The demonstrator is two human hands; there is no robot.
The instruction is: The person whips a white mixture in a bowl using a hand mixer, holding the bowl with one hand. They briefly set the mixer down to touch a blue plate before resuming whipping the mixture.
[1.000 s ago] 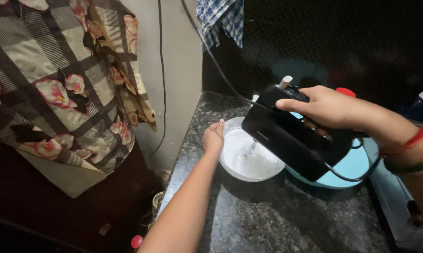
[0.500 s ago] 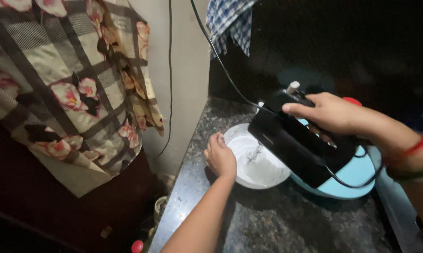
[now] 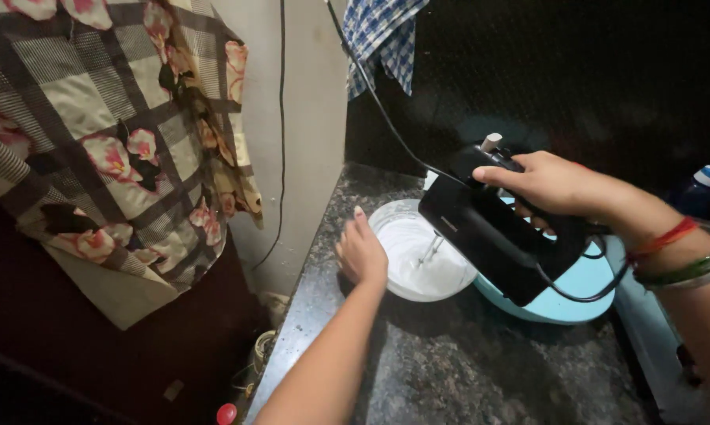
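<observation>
Left hand (image 3: pixel 361 253) has come to cup the bowl (image 3: pixel 422 250) rim, steadying it. Right hand (image 3: pixel 545 183) grips the mixer (image 3: pixel 488 228) above; beaters in white cream (image 3: pixel 426 256).

A dark speckled stone counter (image 3: pixel 481 370) meets a grey wall (image 3: pixel 307 118). Left of that wall hangs a checked floral cloth (image 3: pixel 95 142); above the counter, a blue checked towel (image 3: pixel 382 35). Dim light.
</observation>
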